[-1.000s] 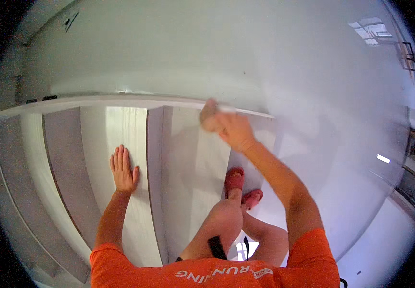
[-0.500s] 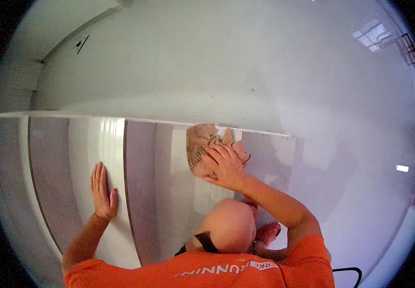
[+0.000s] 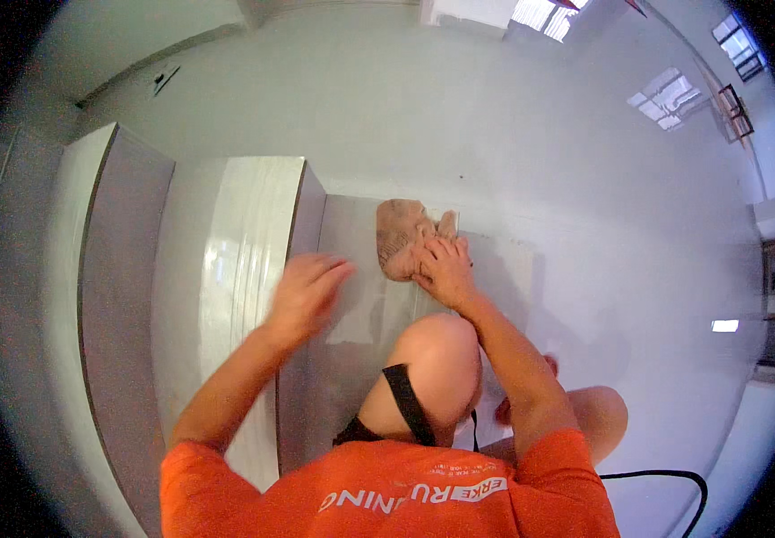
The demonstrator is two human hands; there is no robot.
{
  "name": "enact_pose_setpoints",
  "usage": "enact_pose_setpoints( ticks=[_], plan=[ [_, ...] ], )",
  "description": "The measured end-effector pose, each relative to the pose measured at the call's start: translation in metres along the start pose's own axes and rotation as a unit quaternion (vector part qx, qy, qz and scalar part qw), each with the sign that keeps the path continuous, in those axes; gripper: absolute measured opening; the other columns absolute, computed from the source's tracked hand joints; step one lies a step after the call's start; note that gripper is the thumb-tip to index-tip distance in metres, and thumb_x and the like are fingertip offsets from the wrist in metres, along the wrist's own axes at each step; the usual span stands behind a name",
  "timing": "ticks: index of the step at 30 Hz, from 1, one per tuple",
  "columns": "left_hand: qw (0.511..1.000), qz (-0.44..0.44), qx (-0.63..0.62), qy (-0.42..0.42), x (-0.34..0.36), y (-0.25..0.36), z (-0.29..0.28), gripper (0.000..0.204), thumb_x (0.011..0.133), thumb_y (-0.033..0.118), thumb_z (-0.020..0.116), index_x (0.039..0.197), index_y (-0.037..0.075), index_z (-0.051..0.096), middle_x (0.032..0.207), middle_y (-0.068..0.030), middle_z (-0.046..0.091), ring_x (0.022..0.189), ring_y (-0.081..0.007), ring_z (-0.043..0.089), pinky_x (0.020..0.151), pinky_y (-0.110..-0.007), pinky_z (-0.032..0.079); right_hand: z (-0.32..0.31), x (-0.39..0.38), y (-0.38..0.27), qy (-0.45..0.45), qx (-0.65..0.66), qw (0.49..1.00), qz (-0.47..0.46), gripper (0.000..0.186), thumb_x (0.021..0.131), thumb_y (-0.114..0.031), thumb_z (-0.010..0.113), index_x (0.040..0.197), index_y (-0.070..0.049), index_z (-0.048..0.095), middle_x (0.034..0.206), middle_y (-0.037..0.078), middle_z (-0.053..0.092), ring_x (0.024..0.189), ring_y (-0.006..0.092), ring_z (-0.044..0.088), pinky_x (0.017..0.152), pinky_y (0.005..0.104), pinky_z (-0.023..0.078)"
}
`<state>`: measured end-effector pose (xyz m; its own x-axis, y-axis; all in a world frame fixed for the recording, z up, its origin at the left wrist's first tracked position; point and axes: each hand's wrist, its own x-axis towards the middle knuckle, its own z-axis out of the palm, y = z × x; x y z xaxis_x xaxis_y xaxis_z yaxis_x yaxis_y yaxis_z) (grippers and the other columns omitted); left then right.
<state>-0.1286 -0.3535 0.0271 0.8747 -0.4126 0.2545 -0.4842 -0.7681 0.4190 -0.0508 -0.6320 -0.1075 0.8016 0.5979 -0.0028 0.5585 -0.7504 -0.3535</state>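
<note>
A crumpled brown cloth [image 3: 400, 235] lies on a low, light-grey stair step [image 3: 344, 309]. On the cloth's right part is my right hand [image 3: 445, 269], its fingers bent and gripping the fabric. My left hand [image 3: 311, 291] is raised beside the edge of the higher step [image 3: 257, 215], left of the cloth. Its fingers look stretched out, a little smeared by motion, and nothing shows in them. Whether that hand touches the step's edge I cannot tell.
Further steps [image 3: 127, 206] rise at the left with dark edges. My bent knee [image 3: 437, 359] is close below the cloth. A pale glossy floor [image 3: 602, 296] spreads ahead and right. A black cable or strap [image 3: 697, 484] curves at lower right. Window reflections [image 3: 668, 97] shine far right.
My left hand has left the higher step's top and moved right, toward the cloth. The right hand stays on the cloth. The whole view has shifted, showing more of the room ahead.
</note>
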Motion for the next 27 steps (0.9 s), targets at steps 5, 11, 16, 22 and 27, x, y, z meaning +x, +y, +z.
enact_pose_setpoints(
  ticks=[5, 11, 16, 22, 27],
  plan=[
    [0.976, -0.164, -0.117, -0.083, 0.047, -0.007, 0.139, 0.040, 0.087, 0.014, 0.051, 0.127, 0.007, 0.050, 0.125, -0.0158, 0.054, 0.117, -0.0367, 0.048, 0.100, -0.047, 0.035, 0.015, 0.015, -0.010, -0.044, -0.006, 0.999, 0.017, 0.055, 0.074, -0.035, 0.068, 0.123, -0.015, 0.053, 0.128, 0.009, 0.047, 0.125, 0.0311, 0.035, 0.101, 0.0582, 0.025],
    [0.987, -0.157, -0.019, -0.042, 0.054, -0.009, 0.205, 0.045, 0.087, 0.021, 0.045, 0.127, 0.001, 0.044, 0.133, -0.0161, 0.043, 0.127, -0.0310, 0.037, 0.105, -0.047, 0.027, 0.029, 0.010, 0.009, 0.113, 0.014, 0.993, -0.026, 0.047, 0.071, -0.023, 0.068, 0.114, -0.008, 0.055, 0.116, 0.007, 0.053, 0.114, 0.0260, 0.046, 0.093, 0.0441, 0.034],
    [0.991, -0.123, 0.040, 0.014, 0.101, -0.018, 0.207, 0.043, 0.088, 0.018, 0.043, 0.127, 0.000, 0.044, 0.132, -0.0153, 0.046, 0.126, -0.0306, 0.038, 0.103, -0.045, 0.029, 0.018, 0.040, 0.034, 0.176, 0.015, 0.984, -0.022, 0.047, 0.071, -0.023, 0.067, 0.114, -0.007, 0.055, 0.121, 0.011, 0.053, 0.119, 0.0280, 0.044, 0.099, 0.0443, 0.032],
    [0.990, -0.137, -0.028, -0.005, 0.098, -0.006, 0.221, 0.047, 0.090, 0.019, 0.043, 0.134, 0.002, 0.041, 0.138, -0.0173, 0.042, 0.130, -0.0342, 0.035, 0.108, -0.046, 0.025, 0.026, 0.019, 0.035, 0.162, -0.024, 0.986, 0.018, 0.051, 0.073, -0.023, 0.065, 0.119, -0.004, 0.053, 0.131, 0.013, 0.047, 0.124, 0.0332, 0.039, 0.106, 0.0488, 0.025],
    [0.989, -0.114, 0.024, -0.095, 0.040, 0.034, 0.207, 0.048, 0.089, 0.019, 0.045, 0.133, 0.001, 0.042, 0.140, -0.0152, 0.038, 0.131, -0.0295, 0.032, 0.108, -0.044, 0.025, 0.008, -0.040, 0.004, 0.014, 0.042, 0.999, 0.022, 0.054, 0.073, -0.023, 0.065, 0.121, -0.002, 0.052, 0.132, 0.015, 0.047, 0.126, 0.0335, 0.038, 0.109, 0.0485, 0.021]
  ],
)
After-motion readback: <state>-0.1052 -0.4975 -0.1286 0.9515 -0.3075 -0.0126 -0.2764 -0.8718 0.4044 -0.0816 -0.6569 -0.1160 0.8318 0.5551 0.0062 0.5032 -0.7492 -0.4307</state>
